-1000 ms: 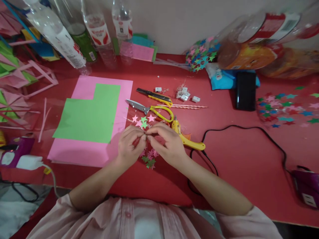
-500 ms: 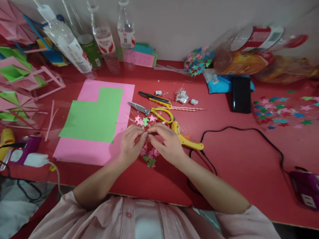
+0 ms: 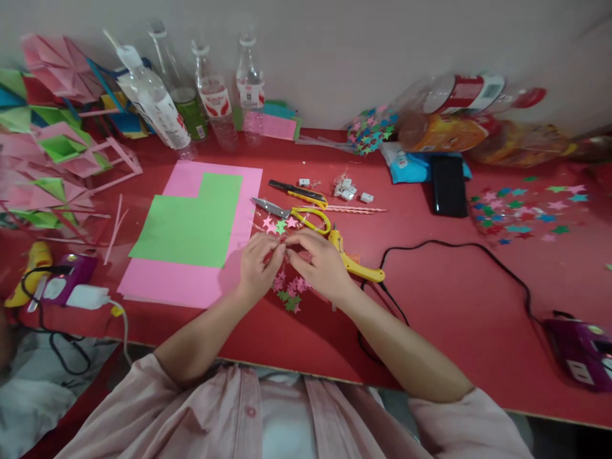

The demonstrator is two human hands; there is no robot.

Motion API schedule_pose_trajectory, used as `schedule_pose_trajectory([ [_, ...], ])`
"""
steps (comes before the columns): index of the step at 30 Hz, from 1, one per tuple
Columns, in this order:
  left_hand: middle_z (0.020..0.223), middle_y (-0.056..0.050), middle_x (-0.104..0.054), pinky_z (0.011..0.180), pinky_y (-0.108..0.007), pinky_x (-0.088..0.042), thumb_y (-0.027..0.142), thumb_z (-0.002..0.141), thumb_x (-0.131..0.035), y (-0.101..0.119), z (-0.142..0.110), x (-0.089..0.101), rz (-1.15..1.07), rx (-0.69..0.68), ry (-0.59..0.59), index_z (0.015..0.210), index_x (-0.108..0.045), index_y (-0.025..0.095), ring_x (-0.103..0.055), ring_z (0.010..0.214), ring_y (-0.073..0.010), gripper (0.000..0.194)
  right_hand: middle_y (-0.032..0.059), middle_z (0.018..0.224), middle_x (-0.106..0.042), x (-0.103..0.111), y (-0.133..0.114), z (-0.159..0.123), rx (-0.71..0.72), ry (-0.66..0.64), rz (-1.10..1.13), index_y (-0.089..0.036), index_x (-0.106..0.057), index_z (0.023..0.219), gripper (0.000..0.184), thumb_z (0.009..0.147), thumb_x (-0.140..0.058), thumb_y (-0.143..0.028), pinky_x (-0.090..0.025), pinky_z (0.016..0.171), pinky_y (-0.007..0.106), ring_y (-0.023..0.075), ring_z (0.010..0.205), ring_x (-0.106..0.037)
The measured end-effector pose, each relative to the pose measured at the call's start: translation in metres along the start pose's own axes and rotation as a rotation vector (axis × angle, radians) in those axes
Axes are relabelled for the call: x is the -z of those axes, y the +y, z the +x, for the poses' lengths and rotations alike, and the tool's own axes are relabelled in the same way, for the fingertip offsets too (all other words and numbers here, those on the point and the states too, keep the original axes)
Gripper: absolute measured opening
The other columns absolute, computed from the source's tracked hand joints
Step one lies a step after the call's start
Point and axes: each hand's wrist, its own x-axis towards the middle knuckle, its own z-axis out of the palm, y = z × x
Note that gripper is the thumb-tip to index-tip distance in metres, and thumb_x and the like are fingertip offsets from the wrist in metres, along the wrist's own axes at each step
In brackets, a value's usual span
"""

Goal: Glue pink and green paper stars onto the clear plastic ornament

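Left hand [image 3: 261,266]: fingers narrow, pinching; held item too small to tell.
Right hand [image 3: 321,266]: likewise, fingertips meeting the left's.
Stars [image 3: 291,303]: between hands and bench [image 3: 454,306] front edge.
Glue gun [image 3: 359,268]: beside right hand.

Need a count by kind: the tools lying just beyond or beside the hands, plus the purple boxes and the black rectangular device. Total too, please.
Scissors: 1
Utility knife: 1
Yellow glue gun: 1
Purple boxes: 2
Black rectangular device: 1
Total: 6
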Motion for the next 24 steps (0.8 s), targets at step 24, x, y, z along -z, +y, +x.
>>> schedule_pose_trajectory([
  [24, 0.065, 0.001, -0.054, 0.065, -0.028, -0.04, 0.028, 0.091, -0.048, -0.0069, -0.0052, -0.0033, -0.058, 0.019, 0.002, 0.064, -0.048, 0.02, -0.051, 0.066, -0.0131, 0.028, 0.0042, 0.09, -0.063, -0.0053, -0.0037, -0.0051, -0.075, -0.002, -0.1, -0.02, -0.061, 0.086, 0.01, 0.085, -0.05, -0.02, -0.046, 0.079, 0.032, 0.0168, 0.085, -0.059],
])
